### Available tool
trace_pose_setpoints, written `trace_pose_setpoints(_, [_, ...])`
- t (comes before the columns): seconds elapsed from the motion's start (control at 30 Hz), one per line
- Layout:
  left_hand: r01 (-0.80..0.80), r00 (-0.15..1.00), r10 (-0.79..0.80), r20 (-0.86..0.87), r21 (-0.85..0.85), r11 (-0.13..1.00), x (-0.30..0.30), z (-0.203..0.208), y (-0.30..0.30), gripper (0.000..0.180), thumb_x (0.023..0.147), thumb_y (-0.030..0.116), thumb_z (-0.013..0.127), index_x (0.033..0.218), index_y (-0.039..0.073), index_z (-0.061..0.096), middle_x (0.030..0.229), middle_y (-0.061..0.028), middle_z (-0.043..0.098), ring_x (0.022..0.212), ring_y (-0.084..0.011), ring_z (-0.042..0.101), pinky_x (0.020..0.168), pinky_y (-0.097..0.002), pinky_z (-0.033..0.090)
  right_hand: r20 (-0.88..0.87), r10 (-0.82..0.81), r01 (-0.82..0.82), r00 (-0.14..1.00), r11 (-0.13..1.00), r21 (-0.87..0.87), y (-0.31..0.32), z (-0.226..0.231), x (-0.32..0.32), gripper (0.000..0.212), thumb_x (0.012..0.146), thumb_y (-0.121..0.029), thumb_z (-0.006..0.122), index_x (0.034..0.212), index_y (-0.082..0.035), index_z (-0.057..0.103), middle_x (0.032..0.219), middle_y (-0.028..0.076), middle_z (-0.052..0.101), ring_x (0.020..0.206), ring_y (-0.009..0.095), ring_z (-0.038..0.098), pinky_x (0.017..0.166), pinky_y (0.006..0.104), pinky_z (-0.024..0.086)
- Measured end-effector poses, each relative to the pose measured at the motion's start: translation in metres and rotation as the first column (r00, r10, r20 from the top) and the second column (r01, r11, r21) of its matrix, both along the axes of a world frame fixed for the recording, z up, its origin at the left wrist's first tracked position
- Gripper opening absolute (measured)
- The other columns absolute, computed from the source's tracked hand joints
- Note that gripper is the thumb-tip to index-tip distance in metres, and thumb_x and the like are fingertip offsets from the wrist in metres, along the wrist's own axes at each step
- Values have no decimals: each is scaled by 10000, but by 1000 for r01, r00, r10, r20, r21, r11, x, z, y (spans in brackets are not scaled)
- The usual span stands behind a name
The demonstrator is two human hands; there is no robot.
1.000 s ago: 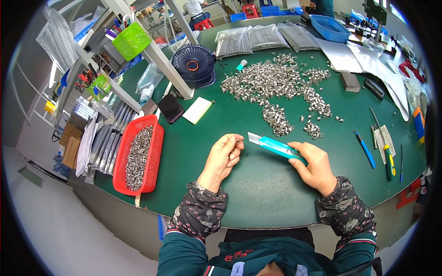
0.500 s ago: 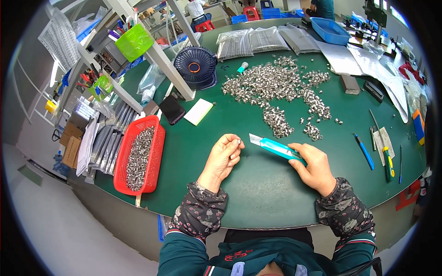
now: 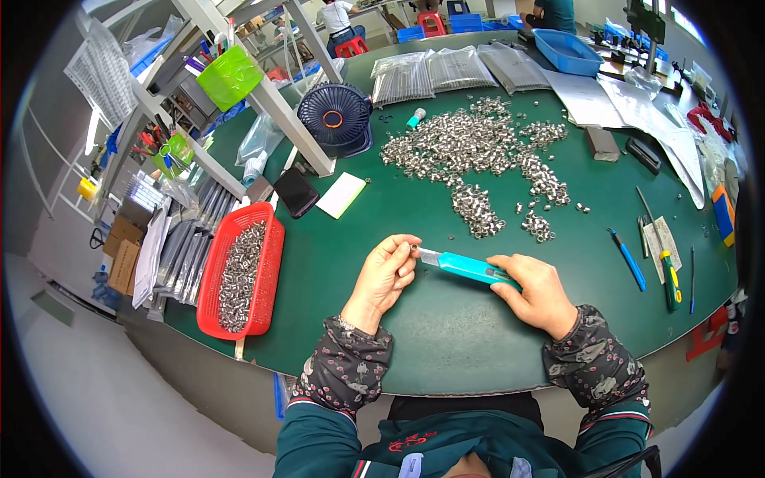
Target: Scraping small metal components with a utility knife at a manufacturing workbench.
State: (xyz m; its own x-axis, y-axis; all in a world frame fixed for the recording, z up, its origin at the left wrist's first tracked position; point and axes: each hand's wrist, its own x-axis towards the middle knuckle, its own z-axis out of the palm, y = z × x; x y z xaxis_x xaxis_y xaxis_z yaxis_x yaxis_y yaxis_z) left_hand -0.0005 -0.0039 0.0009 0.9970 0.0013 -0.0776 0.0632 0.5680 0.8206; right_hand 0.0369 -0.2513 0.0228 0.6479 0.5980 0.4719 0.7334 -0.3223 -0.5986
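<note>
Between thumb and forefinger, my left hand (image 3: 381, 275) pinches a small metal ring (image 3: 414, 248). My right hand (image 3: 535, 291) is wrapped round a teal utility knife (image 3: 476, 268) whose blade points left. The blade tip is at the ring or right beside it; contact is too small to make out. Beyond my hands, a loose heap of small metal rings (image 3: 470, 143) spreads over the green table (image 3: 351, 334). To the left stands a red plastic basket (image 3: 280, 263) filled with similar small metal parts.
A black phone (image 3: 296, 192), a pale notepad (image 3: 342, 196) and a dark fan (image 3: 335, 118) sit on the left. At right lie a blue pen-like tool (image 3: 627, 260) and a yellow-green screwdriver (image 3: 669, 279). Plastic-bagged tubes (image 3: 460, 69) line the far side. People sit in the background.
The knife has moved left and turned slightly flatter, bringing its blade to the ring in my left hand. My left hand has barely moved.
</note>
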Motion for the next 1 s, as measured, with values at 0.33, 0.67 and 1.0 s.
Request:
trace_pose_setpoints(0.33, [-33, 999, 31, 24, 94, 995, -1, 4, -5, 127, 849, 97, 507, 945, 17, 533, 757, -2, 469, 517, -28, 365, 384, -135, 279, -96, 53, -55, 994, 998, -22, 0, -4, 2, 254, 754, -173, 573, 979, -58, 543, 744, 124, 556, 688, 297, 548, 591, 378, 430])
trace_pose_setpoints(0.67, [-79, 995, 67, 73, 181, 980, -1, 2, -6, 128, 859, 128, 501, 917, 18, 530, 679, 26, 421, 517, -23, 348, 396, -143, 281, -176, 93, -93, 980, 996, 8, 1, -6, 3, 243, 765, -171, 558, 974, -47, 548, 789, 142, 573, 727, 310, 557, 626, 377, 438])
trace_pose_setpoints(1.0, [-97, 991, 67, 118, 267, 959, -1, 4, -10, 145, 858, 141, 504, 934, 18, 515, 655, 34, 397, 530, -21, 345, 407, -142, 280, -216, 93, -88, 972, 996, 32, 0, -7, 4, 244, 767, -160, 557, 979, -40, 551, 793, 146, 579, 727, 308, 562, 633, 367, 442])
